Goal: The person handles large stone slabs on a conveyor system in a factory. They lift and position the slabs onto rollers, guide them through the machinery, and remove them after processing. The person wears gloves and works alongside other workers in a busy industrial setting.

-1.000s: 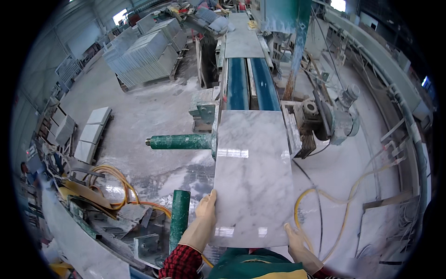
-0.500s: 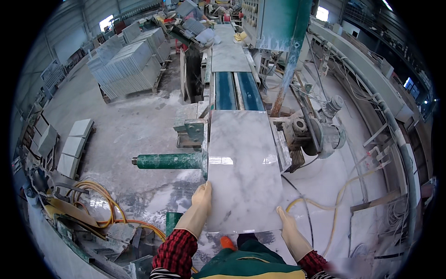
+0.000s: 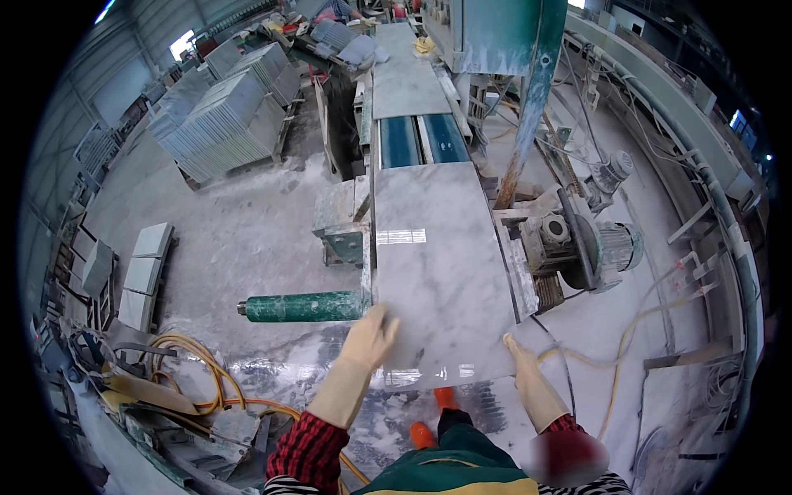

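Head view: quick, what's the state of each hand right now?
Left hand: open, at the left edge of the grey-veined marble slab.
Right hand: at the slab's right edge; whether its grip is closed cannot be told.

White slab (image 3: 441,272), cloudy grey mottling

On my feed I see one long rectangular stone slab (image 3: 441,272), white with cloudy grey veining, its polished face turned up and throwing back bright patches of light. I read it as lying lengthwise in line with the blue belts (image 3: 400,144), its far edge across them, its near end well back from them
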The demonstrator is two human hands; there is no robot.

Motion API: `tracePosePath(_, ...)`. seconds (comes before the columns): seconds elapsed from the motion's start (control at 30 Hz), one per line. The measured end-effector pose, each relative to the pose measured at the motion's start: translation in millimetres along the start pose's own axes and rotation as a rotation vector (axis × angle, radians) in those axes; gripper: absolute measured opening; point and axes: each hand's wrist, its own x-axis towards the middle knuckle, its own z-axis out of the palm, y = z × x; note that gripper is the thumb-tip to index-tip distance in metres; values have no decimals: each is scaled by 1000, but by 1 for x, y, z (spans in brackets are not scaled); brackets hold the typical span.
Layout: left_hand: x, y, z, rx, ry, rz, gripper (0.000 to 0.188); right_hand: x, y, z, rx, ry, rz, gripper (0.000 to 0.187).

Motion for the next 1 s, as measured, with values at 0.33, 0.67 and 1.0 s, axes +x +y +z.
tracePosePath(0.33, -75, 14, 86, 440, 296, 666, 66, -69, -16, 3, -1141, 114, -1433, 55)
tracePosePath(0.67, -41, -3, 95, 522, 374, 700, 50, -14, -10, 25, -1134, -77, -1453, 55)
tracePosePath(1.0, 102, -11, 41, 544, 142, 618, 59, 71, -109, 92, -1131, -23, -1455, 58)
